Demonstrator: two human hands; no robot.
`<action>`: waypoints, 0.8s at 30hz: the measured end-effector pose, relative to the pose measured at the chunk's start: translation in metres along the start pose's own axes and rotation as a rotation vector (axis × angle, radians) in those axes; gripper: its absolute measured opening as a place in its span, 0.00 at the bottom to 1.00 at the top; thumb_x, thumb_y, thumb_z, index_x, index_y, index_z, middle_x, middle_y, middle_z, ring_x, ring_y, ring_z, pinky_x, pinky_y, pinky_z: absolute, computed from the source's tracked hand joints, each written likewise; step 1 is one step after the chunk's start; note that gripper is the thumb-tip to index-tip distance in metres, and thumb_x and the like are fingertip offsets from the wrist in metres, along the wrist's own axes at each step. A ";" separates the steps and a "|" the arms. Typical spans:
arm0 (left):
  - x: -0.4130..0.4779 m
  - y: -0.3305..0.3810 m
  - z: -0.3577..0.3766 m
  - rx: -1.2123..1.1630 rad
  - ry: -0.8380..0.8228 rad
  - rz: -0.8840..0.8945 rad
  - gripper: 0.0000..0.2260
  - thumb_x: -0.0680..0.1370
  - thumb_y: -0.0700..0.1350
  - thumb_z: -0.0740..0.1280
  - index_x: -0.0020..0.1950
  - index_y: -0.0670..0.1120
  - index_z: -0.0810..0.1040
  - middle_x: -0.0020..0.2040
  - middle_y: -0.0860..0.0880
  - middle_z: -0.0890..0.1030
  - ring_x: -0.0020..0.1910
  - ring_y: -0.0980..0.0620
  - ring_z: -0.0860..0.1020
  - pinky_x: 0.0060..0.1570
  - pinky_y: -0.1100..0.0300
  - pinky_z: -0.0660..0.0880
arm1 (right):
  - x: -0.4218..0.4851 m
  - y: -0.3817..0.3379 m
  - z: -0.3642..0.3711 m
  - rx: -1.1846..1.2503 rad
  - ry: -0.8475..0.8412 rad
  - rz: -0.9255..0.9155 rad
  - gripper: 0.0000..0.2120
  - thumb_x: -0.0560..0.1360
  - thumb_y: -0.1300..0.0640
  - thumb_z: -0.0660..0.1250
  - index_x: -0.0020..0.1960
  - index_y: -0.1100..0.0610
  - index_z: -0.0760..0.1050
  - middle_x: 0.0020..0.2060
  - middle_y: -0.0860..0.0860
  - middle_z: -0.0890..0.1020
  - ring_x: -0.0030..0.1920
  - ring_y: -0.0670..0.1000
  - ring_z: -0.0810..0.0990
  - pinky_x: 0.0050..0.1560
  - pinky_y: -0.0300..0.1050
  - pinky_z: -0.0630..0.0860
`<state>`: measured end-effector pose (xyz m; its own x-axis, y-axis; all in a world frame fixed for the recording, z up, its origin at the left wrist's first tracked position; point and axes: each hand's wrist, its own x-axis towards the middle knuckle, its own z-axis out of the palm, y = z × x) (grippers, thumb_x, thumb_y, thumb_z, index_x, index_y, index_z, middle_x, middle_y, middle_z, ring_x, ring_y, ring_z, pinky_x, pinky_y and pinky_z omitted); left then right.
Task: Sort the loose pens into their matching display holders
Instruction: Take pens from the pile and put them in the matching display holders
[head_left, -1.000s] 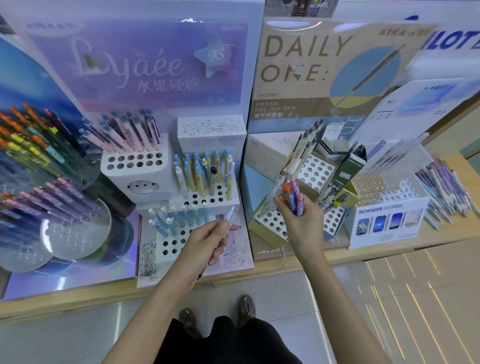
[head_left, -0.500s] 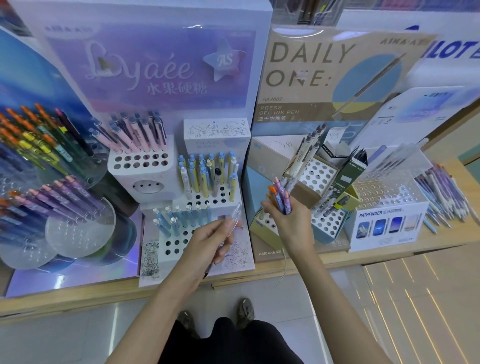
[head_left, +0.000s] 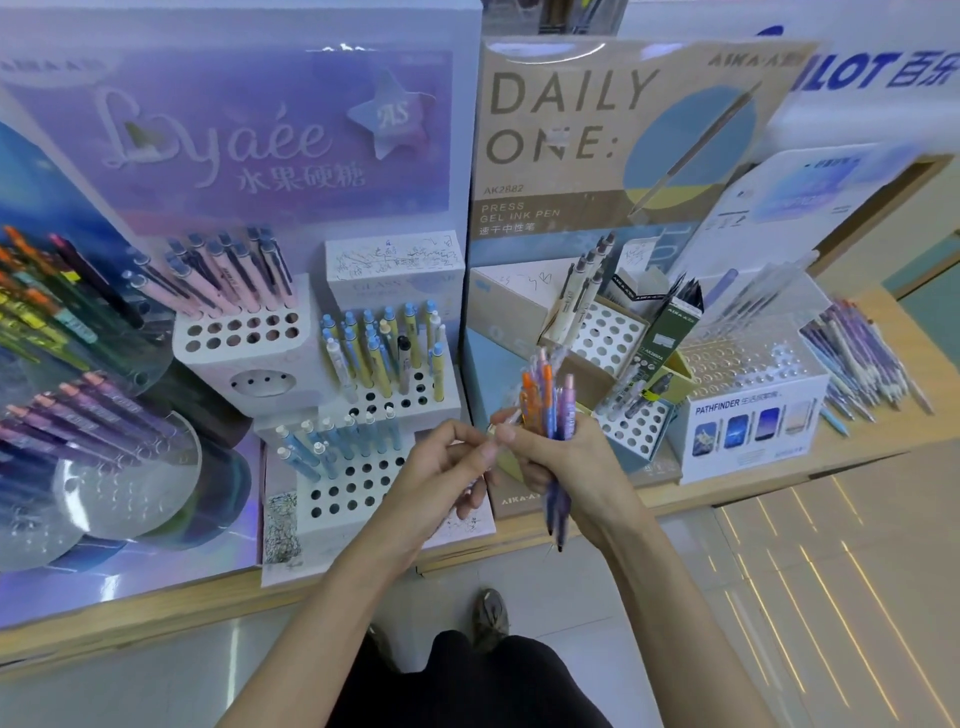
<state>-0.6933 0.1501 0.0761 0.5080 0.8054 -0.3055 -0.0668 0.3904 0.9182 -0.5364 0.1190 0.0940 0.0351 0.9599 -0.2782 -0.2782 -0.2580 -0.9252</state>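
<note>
Left hand (head_left: 447, 467) has come across to meet my right hand (head_left: 563, 462), over the shelf's (head_left: 831, 457) front edge.
Left fingers pinch a clear pen (head_left: 505, 420) just beside the bundle of pens (head_left: 550, 405) my right fist grips upright; nearby, the white tiered holder (head_left: 353, 499) has pale blue pens (head_left: 322, 447) low, yellow pens (head_left: 384, 358) above.

Bunch of pens (head_left: 545, 400) is orange, purple and blue, white holder (head_left: 244, 361) has pink pens (head_left: 223, 283), yellow pens (head_left: 384, 364) got blue caps.
</note>
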 end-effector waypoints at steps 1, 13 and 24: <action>0.001 0.000 0.001 -0.003 -0.022 -0.001 0.16 0.71 0.54 0.69 0.46 0.43 0.73 0.33 0.47 0.78 0.25 0.54 0.70 0.24 0.65 0.66 | -0.002 0.001 -0.004 0.049 -0.023 0.008 0.04 0.73 0.61 0.72 0.47 0.59 0.80 0.23 0.47 0.69 0.22 0.45 0.62 0.22 0.35 0.62; 0.013 -0.018 -0.005 0.256 0.195 -0.034 0.07 0.81 0.47 0.61 0.52 0.58 0.76 0.58 0.58 0.77 0.60 0.58 0.74 0.48 0.67 0.69 | 0.000 -0.007 -0.045 -0.192 0.574 -0.298 0.06 0.69 0.58 0.75 0.35 0.52 0.81 0.27 0.46 0.81 0.26 0.42 0.77 0.31 0.31 0.73; 0.033 -0.053 -0.004 0.460 0.086 -0.041 0.24 0.80 0.41 0.62 0.74 0.50 0.60 0.68 0.58 0.63 0.68 0.63 0.60 0.64 0.67 0.57 | 0.019 0.010 -0.038 -0.379 0.636 -0.243 0.06 0.70 0.57 0.75 0.42 0.57 0.80 0.30 0.45 0.82 0.31 0.41 0.81 0.34 0.30 0.73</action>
<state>-0.6763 0.1578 0.0159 0.4278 0.8352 -0.3456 0.3493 0.1999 0.9155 -0.5024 0.1308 0.0693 0.6286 0.7765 -0.0446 0.1512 -0.1783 -0.9723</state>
